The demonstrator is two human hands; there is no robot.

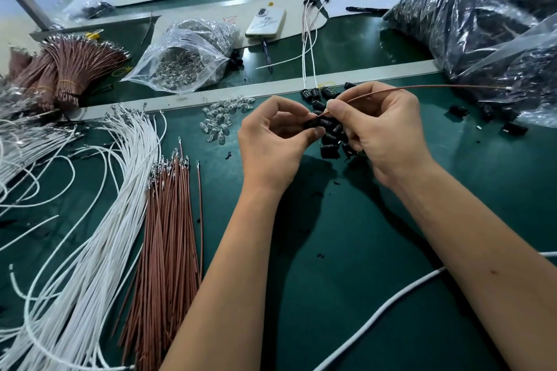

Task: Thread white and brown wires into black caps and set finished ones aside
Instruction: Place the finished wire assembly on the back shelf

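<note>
Hands meet above a green work mat. My left hand [272,132] pinches a small black plastic cap [313,123] between thumb and fingertips. My right hand [379,126], just beside it, pinches a thin brown wire [422,87] near its tip, which touches the cap; the rest trails off to my right. To seat it well, I judge I should hold the cap steady and feed the tip straight in.

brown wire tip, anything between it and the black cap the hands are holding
Nothing visible. The right hand pinches the brown wire near its tip, which sits right at the black cap pinched in the left hand. Whether it has entered cannot be told.
</note>
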